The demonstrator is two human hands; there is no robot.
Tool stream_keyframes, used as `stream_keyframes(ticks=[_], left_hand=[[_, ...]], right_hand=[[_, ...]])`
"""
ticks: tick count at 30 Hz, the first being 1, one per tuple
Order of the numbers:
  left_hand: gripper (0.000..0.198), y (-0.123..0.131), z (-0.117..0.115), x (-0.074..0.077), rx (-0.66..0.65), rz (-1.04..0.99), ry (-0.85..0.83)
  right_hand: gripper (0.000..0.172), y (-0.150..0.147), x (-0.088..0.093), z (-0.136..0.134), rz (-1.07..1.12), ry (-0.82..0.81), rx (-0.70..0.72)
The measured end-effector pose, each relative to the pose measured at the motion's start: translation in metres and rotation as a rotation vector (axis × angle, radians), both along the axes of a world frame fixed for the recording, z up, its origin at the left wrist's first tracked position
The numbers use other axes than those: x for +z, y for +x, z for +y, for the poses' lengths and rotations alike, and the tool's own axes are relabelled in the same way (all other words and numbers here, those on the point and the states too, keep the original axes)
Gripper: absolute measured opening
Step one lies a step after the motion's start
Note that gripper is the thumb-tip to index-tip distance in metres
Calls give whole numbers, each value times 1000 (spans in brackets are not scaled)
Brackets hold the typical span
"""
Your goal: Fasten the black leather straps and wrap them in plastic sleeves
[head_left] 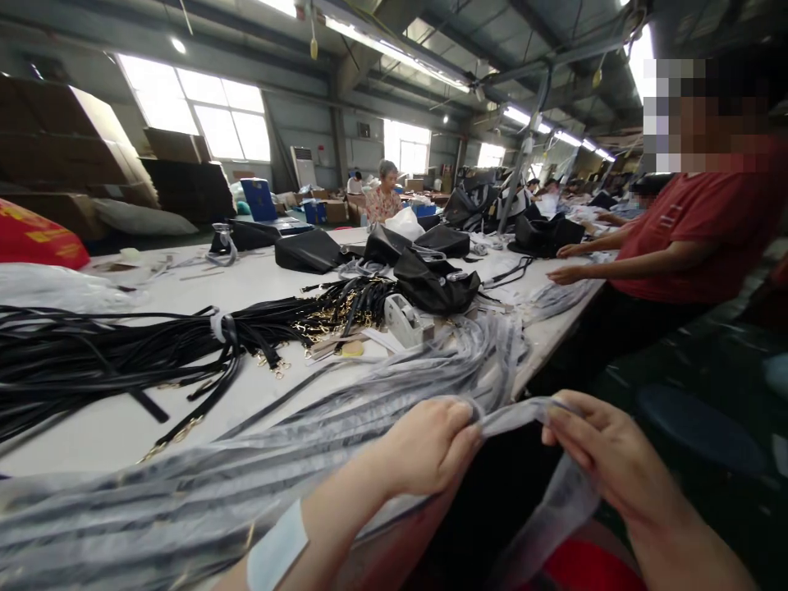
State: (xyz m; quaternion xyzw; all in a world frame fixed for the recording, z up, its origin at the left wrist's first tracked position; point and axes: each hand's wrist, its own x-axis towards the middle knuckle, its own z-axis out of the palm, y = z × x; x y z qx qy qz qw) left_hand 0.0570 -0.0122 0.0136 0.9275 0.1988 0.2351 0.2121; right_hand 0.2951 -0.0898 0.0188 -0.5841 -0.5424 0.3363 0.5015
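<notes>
A strip of translucent white wrapping (514, 417) is stretched between my two hands at the table's front edge. My left hand (431, 443) is closed round one part of it, a pale patch stuck on the forearm. Opposite, my right hand (594, 435) pinches the strip, and its loose end (563, 509) hangs below. Whether a strap lies inside this piece I cannot tell. Under and beside my left arm spread many long straps in clear wrapping (246, 468). Farther back lies a bundle of bare black straps (153, 353) with gold clasps, tied with a white band.
A white tape dispenser (407, 320) stands among black bags (434, 283) on the white table (240, 283). At the right, a person in a red shirt (695, 222) works at the table edge. Another person (382, 197) sits across. Boxes (61, 148) are stacked at left.
</notes>
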Motion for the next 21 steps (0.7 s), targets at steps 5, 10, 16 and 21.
stream_keyframes(ticks=[5,10,16,21], left_hand=[[53,11,-8,-6,-66,-161,-600],[57,9,-8,-4,-313,-473,-1468],[46,0,10,3,-92,-983,-1339],[38,-6,27,-16,341,-732,-362]], right_hand=[[36,7,-22,27,-386,179,-10],[44,-43,-55,9,-84,42,387],[54,-111,-95,1,4,-285,573],[55,-104,-63,-27,68,-334,935]])
